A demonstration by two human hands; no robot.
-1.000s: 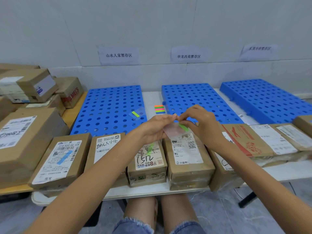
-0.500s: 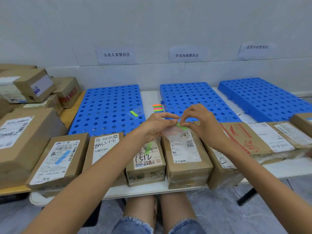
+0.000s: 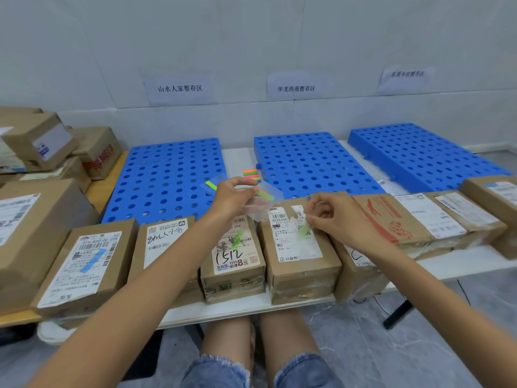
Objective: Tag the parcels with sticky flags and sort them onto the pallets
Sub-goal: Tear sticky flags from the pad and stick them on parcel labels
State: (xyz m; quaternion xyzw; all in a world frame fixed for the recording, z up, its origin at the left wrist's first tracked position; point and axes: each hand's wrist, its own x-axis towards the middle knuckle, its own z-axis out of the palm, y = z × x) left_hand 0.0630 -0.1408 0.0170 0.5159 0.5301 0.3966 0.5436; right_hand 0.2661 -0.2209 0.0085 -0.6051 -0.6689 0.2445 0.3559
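Green sticky flag (image 3: 304,230) pinched in your right hand (image 3: 334,218) over centre-frame brown cardboard parcel (image 3: 300,266), ready to tag | left hand (image 3: 233,198) grips clear backing sheet (image 3: 263,205) as supply.

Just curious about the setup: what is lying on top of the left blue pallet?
A clear strip carrying a yellow-green flag lies near the front right corner of the left blue pallet. The left hand covers the strip's right end, so anything beneath it is hidden.
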